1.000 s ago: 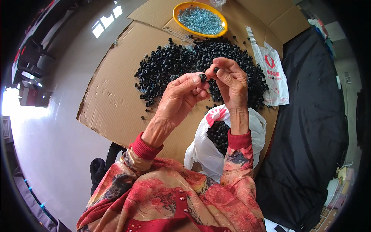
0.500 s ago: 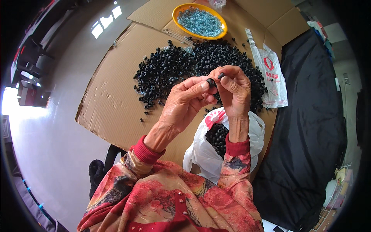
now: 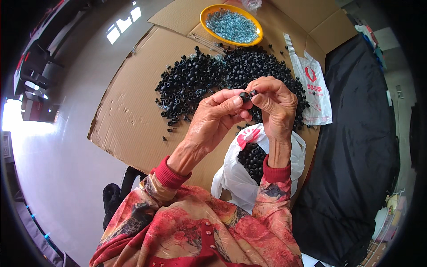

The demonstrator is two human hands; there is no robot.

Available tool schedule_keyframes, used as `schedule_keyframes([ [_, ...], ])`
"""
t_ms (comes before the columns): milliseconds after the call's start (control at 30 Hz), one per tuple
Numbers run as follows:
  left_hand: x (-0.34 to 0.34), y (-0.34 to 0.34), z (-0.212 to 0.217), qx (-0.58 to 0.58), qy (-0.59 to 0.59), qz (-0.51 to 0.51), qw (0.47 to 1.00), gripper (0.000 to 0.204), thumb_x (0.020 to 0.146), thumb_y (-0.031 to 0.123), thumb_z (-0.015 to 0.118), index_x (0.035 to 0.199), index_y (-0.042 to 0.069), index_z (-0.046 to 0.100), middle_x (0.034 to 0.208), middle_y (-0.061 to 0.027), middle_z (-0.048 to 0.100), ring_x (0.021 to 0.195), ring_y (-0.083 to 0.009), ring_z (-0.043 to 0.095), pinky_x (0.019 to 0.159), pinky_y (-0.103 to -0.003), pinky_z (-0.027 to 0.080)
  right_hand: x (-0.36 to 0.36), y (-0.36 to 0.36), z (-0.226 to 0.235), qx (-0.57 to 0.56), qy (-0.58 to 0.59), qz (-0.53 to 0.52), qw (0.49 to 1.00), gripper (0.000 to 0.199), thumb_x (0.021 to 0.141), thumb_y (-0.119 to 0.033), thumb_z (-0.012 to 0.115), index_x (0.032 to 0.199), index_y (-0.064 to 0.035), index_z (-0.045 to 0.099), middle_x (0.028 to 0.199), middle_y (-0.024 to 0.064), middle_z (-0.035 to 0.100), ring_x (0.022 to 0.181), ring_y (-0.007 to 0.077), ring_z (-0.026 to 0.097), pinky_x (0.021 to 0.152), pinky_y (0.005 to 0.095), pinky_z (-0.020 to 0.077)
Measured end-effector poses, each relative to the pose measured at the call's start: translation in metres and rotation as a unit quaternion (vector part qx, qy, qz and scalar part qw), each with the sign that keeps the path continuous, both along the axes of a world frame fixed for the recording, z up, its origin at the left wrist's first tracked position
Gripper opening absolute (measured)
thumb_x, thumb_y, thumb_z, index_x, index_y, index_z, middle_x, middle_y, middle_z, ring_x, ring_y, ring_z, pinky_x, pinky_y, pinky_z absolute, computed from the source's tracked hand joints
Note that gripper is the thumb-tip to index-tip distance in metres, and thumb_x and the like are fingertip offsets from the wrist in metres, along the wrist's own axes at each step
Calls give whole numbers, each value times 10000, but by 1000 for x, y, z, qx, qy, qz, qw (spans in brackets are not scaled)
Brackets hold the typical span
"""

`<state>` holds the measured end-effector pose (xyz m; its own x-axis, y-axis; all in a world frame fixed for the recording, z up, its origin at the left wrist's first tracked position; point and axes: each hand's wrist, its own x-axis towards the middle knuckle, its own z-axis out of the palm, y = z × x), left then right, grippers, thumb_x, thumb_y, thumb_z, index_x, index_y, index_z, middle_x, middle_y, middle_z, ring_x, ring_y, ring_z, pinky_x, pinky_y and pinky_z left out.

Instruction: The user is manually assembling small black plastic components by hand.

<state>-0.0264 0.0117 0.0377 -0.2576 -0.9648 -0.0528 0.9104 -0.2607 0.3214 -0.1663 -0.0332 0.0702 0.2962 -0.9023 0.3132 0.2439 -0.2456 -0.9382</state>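
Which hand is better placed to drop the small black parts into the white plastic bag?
Right hand, probably: it sits directly above the white plastic bag, while the left hand lies off to its side.

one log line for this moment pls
left hand: pinching small black part | right hand: pinching second black part | black parts pile behind

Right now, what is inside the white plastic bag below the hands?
The white plastic bag holds small black cylindrical pieces, visible through its open mouth. They look like those in the pile on the cardboard. How deep they go is hidden by the bag's walls and the right forearm.
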Motion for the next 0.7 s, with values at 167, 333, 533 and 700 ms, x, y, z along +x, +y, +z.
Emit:
schedule_keyframes([
  [167,0,1,0,-9,-18,6,1000,193,853,53,572,1023,-37,582,894,-113,629,727,-166,604,729,-336,527,0,3,3,-27,34,0,999,148,696,19,704,818,-14,628,806,42,597,746,94,538,674,215,446],
  [333,1,2,0,-18,-50,23,998,201,829,64,609,1008,-27,597,891,-100,632,739,-166,607,731,-324,523,2,3,7,-69,87,-16,994,139,689,45,695,791,-14,621,791,42,592,747,100,537,673,217,433],
  [533,0,2,-2,-36,-75,45,996,212,809,70,637,1000,-17,609,893,-95,635,751,-164,610,735,-303,511,-1,5,12,-86,116,-27,989,139,687,48,691,785,-16,616,789,44,598,737,105,543,642,218,434],
  [700,2,2,-5,-28,-67,33,997,210,811,65,632,1002,-20,606,903,-99,634,757,-165,610,745,-306,513,-1,6,11,-151,178,-47,971,135,702,39,677,814,-5,615,790,68,606,734,121,564,640,223,444],
])
